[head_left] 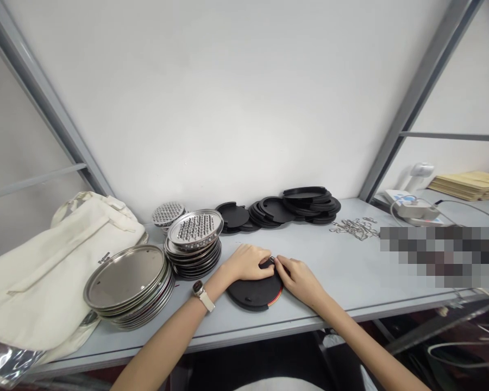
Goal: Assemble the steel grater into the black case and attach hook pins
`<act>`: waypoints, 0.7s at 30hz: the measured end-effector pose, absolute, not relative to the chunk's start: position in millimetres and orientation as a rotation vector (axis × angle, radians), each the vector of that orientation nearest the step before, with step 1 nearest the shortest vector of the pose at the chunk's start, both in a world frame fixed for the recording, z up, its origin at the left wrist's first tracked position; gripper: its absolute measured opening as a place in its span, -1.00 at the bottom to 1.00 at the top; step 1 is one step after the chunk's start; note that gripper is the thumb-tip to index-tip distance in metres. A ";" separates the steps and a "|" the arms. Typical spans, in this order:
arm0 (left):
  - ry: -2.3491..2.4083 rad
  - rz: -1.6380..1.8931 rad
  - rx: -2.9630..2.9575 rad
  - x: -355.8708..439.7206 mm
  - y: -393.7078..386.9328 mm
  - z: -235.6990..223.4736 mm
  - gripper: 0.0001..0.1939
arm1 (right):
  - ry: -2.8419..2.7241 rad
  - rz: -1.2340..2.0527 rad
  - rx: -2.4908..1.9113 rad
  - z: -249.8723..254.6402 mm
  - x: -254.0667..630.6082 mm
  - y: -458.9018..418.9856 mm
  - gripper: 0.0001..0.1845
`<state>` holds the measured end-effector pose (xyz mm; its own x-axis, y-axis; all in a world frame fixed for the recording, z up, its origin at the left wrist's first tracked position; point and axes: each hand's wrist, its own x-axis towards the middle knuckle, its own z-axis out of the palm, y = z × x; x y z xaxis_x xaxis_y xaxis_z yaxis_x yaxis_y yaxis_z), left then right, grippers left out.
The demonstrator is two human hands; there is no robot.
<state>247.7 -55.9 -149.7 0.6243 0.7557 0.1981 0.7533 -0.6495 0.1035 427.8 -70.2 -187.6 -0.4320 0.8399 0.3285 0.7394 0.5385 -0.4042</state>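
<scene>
A round black disc (248,293) lies on the table in front of me, with a red and yellow strip showing along its right edge. My left hand (250,262) rests over its far side, fingers curled onto the rim. At that far edge, a small bent-wire metal clip (272,259) shows between my two hands. My right hand (296,278) pinches at the clip with thumb and forefinger, beside the disc's right edge. The fingers partly hide how the clip sits on the disc.
Left are stacked shiny metal discs (126,277), metal grater discs (195,229) and a cream cloth bag (65,266). Black round holders (277,209) line the wall. Loose metal clips (354,228) lie to the right, near a white device (411,206) and yellowish sheets (472,184).
</scene>
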 end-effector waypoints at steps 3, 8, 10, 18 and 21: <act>1.301 0.329 2.827 248.0 -56.1 -149.0 -0.78 | -2.275 0.267 -1.299 -189.2 427.5 -71.0 -0.69; 1.235 0.346 2.873 248.3 -56.6 -147.7 -0.80 | -2.250 0.317 -1.299 -190.8 428.1 -69.2 -0.71; 1.197 0.359 2.903 248.5 -56.8 -147.6 -0.80 | -2.246 0.322 -1.297 -191.2 428.3 -68.2 -0.73; 1.203 0.345 2.911 248.5 -57.1 -147.8 -0.80 | -2.250 0.332 -1.282 -190.9 427.7 -65.8 -0.74; 1.211 0.350 2.913 248.1 -56.8 -148.0 -0.81 | -2.254 0.339 -1.283 -189.6 427.7 -65.8 -0.73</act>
